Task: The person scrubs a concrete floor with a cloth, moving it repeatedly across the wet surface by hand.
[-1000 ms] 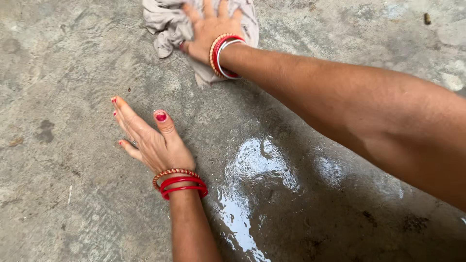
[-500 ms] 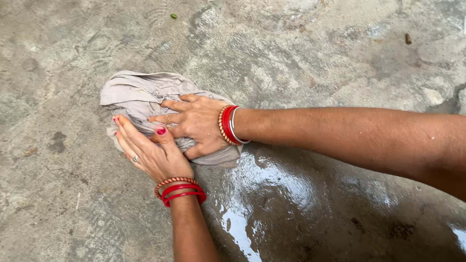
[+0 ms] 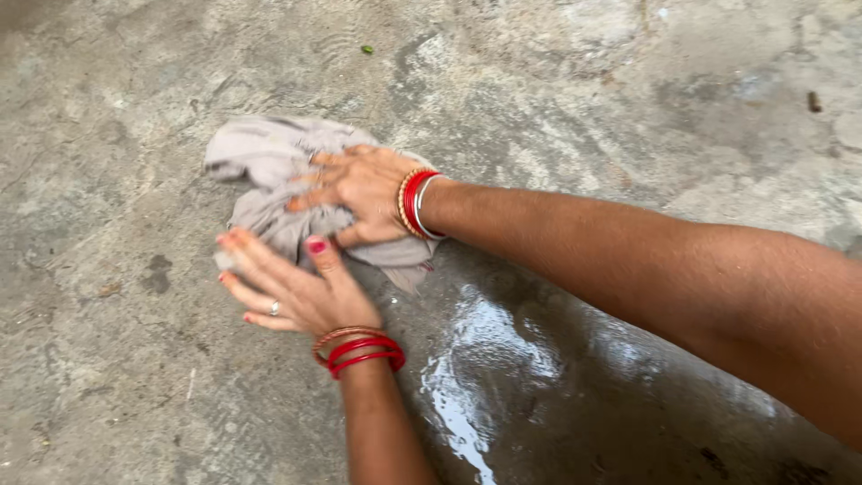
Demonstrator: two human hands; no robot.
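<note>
A crumpled grey cloth [image 3: 265, 171] lies on the concrete floor [image 3: 108, 377]. My right hand [image 3: 359, 193] reaches in from the right and presses down on the cloth, its fingers dug into the folds. My left hand [image 3: 287, 287] rests flat on the floor just in front of the cloth, fingers spread, with the fingertips touching the cloth's near edge. Both wrists carry red bangles.
A wet, shiny patch of water [image 3: 485, 377] spreads over the floor under my right forearm. The surrounding concrete is rough, stained and dry. A small green speck [image 3: 366, 49] lies farther off, and a bit of debris [image 3: 813, 101] at the far right.
My right hand has dragged the cloth from farther away toward me, until it meets my left hand. The left hand has stayed flat on the floor.
</note>
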